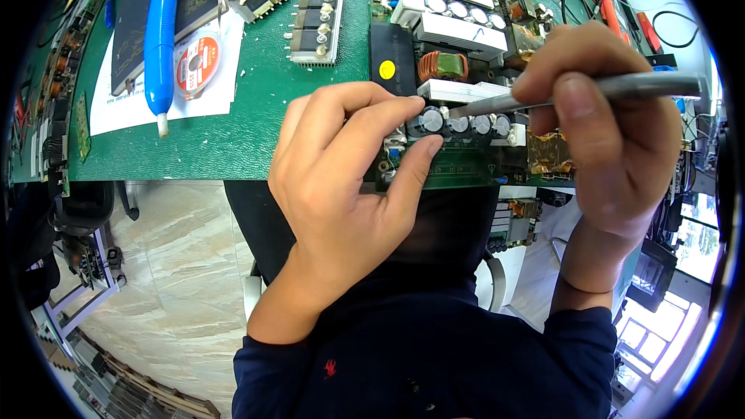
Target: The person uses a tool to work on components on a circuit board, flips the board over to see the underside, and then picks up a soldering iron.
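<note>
Circuit board (466,178) at the near edge of the green table (194,159). The left hand (334,155) pinches the front row's leftmost capacitor (432,119) between thumb and forefinger; the right hand (609,120) grasps a grey metal tool (648,87), its tip's exact contact unclear. The capacitor is probably light, stiff and smooth, best held by its sides; the board, likely heavy, by its edges.

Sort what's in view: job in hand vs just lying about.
Job in hand:
green circuit board
round grey-topped capacitor, framed by left hand
slim grey metal tool, in right hand

Apparently just lying about:
long blue plastic white-tipped tool
flat round red-and-white spool
white paper sheet
</note>
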A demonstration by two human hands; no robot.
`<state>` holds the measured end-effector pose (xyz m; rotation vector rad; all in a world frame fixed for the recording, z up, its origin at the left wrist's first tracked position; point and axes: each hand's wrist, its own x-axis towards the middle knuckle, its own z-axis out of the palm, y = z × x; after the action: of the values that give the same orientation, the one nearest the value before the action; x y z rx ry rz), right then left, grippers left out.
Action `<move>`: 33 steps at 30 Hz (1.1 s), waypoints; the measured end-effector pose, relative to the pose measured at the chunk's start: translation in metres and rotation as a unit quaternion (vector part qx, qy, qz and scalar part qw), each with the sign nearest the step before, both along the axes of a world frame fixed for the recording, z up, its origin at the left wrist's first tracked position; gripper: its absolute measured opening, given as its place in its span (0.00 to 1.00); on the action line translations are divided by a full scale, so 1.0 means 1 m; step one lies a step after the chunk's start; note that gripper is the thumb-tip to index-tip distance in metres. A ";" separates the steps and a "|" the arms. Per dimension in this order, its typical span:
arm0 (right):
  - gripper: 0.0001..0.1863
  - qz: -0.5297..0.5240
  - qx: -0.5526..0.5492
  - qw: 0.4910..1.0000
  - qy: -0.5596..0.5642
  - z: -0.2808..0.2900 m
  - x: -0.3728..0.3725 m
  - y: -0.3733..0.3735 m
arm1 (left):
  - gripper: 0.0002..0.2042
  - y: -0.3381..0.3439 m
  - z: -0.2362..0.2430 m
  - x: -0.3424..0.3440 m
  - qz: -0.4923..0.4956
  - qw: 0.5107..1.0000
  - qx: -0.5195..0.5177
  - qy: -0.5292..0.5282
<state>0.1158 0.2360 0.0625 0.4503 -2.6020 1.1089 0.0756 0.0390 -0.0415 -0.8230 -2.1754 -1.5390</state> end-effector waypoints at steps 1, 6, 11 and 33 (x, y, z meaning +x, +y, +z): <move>0.12 -0.002 0.000 1.000 0.001 -0.004 -0.001 -0.001 | 0.14 -0.002 -0.002 0.000 0.004 1.000 -0.003 0.001; 0.11 -0.032 0.010 0.999 -0.020 0.004 0.003 0.000 | 0.13 0.000 0.001 0.000 -0.004 1.000 -0.001 0.002; 0.11 -0.026 0.020 0.999 -0.007 0.001 0.002 -0.002 | 0.13 0.000 0.001 -0.001 -0.006 1.000 -0.002 0.004; 0.09 -0.064 0.049 0.983 -0.167 0.004 -0.011 -0.020 | 0.14 -0.002 0.003 0.000 -0.007 1.000 -0.006 -0.007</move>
<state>0.1044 0.2164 0.0668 0.1198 -2.9356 1.0991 0.0756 0.0374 -0.0388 -0.8361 -2.1958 -1.5446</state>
